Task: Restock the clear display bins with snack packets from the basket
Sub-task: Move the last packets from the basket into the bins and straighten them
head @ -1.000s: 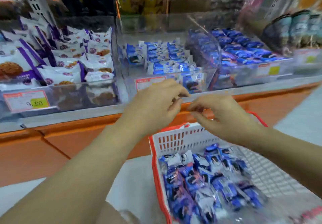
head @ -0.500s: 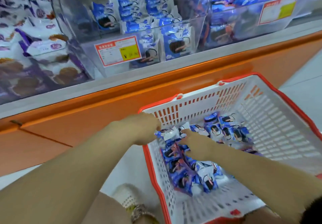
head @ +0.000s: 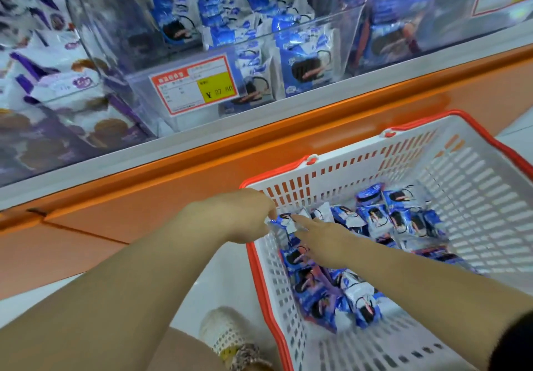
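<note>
Both hands lowered from bin front to white slotted plastic basket with red rim (head: 476, 197) since a second ago. Small blue-white snack packet (head: 284, 222) pinched by curled left hand (head: 239, 215) at basket's far left corner. Right hand (head: 320, 239) alongside, straight fingers touching same packet. Packet pile (head: 375, 220) inside basket. Clear plastic display bin (head: 129, 41) above basket, part filled.
</note>
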